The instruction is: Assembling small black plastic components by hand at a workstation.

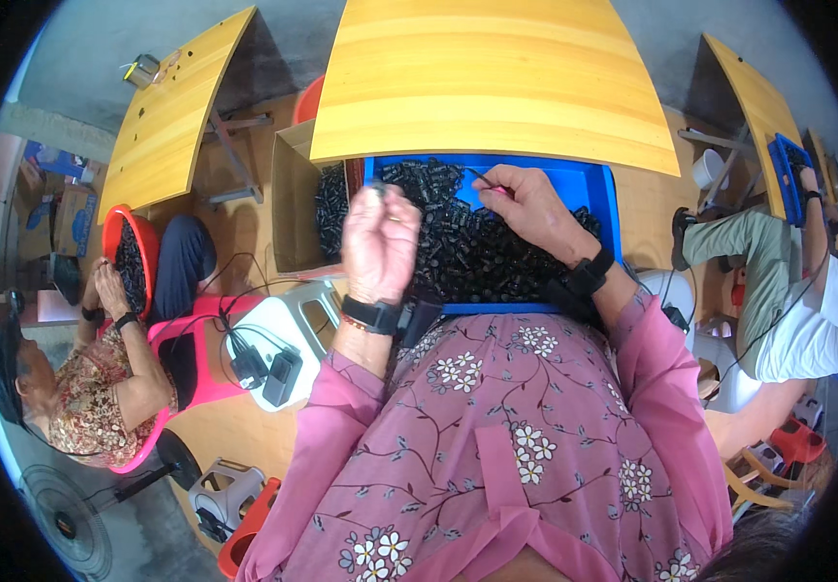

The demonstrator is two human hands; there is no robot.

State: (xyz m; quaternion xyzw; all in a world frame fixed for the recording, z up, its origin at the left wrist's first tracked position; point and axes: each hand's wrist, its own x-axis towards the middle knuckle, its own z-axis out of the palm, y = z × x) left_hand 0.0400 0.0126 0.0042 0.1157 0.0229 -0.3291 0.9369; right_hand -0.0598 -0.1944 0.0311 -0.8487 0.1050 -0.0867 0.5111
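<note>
My left hand (378, 242) is raised over the left side of a blue tray (616, 204), its fingers pinched around a small black part (378, 188) that they mostly cover. To its right, my right hand (533, 213) grips a thin tool with a pink handle (502, 192); the dark slim tip points up and left, toward the left hand. The tool's exact kind is too small to make out. Below both hands the tray holds a heap of small black plastic parts (482, 254), and its far side runs under the table edge.
A wooden table (496, 82) stands ahead. Left of the tray, a cardboard box (293, 209) holds more black parts. A white stool (278, 330) carries black adapters (283, 375) and cables. One person (98, 388) sits left by a red basin (116, 215); another (807, 320) works at right.
</note>
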